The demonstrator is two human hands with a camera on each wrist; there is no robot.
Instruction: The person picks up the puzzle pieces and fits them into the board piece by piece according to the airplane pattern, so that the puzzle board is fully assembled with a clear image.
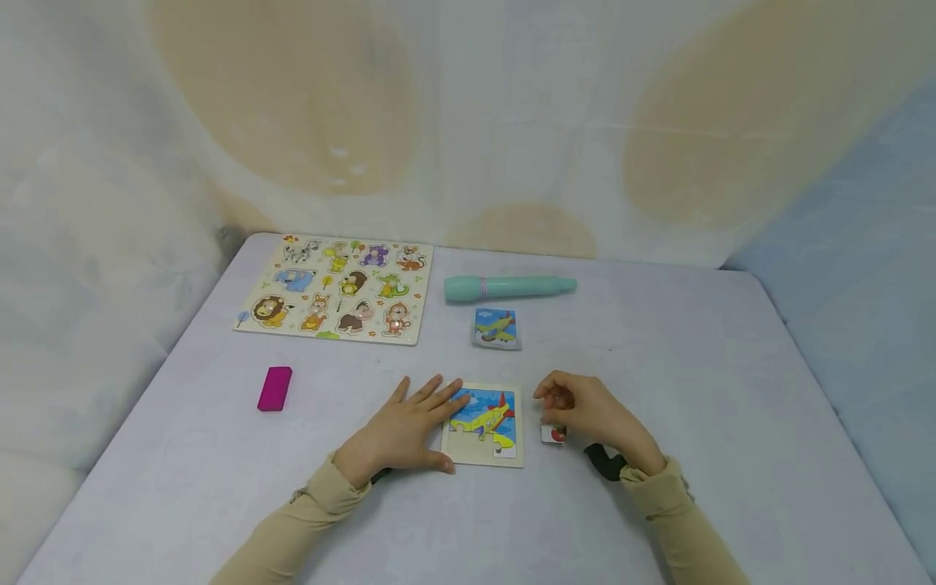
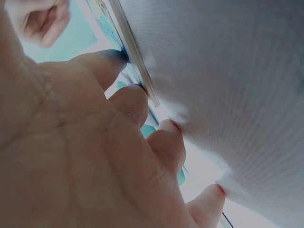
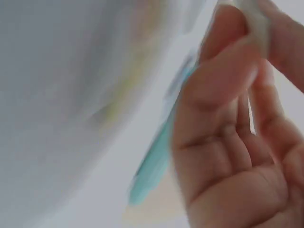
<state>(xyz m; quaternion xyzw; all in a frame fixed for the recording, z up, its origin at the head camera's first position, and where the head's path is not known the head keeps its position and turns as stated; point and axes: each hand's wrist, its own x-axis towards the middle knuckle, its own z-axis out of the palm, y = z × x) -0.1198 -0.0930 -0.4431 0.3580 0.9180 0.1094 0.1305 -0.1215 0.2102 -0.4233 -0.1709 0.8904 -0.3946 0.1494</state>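
Note:
A small wooden jigsaw board (image 1: 478, 461) lies flat on the table, its picture a yellow airplane on blue sky. Bare wood shows in its lower left. My left hand (image 1: 409, 426) is spread flat, fingertips on the board's left side and thumb by its lower left corner. In the left wrist view, the fingers reach over the board's edge (image 2: 128, 47). Right of the board, my right hand (image 1: 588, 410) pinches a white puzzle piece with a red patch (image 1: 553, 434) between thumb and fingers. The right wrist view shows the piece's pale edge (image 3: 256, 23) between the fingertips.
Behind the board lies a small square with an airplane picture (image 1: 496, 329), then a teal tube-shaped pen (image 1: 512, 288). An animal puzzle board (image 1: 336, 294) covers the back left of the table. A magenta block (image 1: 275, 388) lies at the left. Pale cloth walls surround the table.

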